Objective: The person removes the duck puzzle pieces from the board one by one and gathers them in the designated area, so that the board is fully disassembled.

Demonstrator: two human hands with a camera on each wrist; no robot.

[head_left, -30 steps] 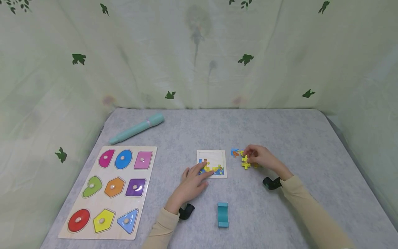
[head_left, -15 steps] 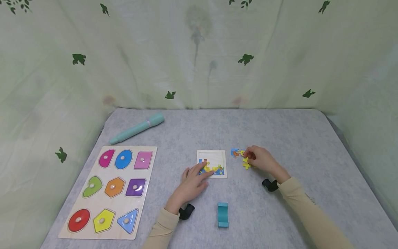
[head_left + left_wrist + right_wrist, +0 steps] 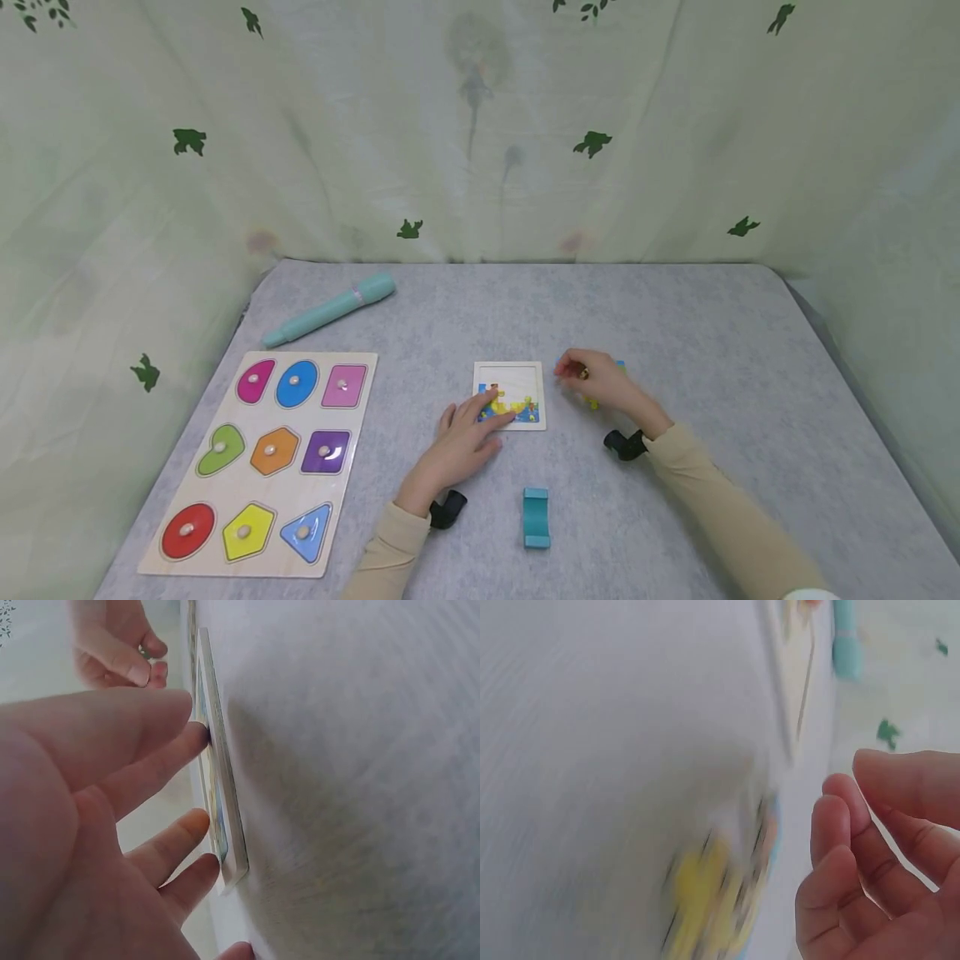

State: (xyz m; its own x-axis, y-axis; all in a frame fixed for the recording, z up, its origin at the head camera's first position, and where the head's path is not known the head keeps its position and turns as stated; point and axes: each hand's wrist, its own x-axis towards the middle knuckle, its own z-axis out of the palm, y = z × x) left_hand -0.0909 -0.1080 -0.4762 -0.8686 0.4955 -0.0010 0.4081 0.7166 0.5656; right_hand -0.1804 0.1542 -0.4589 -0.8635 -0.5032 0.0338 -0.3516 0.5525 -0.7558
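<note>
A small white puzzle tray lies mid-table with several yellow and blue pieces set along its lower part. My left hand rests flat beside it, straight fingers pressing on the tray's lower left edge. My right hand hovers just right of the tray with fingers curled, pinching what looks like a small puzzle piece. Loose pieces lie under and behind that hand, and show blurred yellow and blue in the right wrist view.
A wooden shape board with coloured knobbed shapes fills the left of the table. A teal marker lies at the back left, and a teal block sits near the front. Green curtains close in three sides.
My right hand has lifted off the loose pieces and moved left toward the tray, fingers pinched. The left hand has stayed on the tray.
</note>
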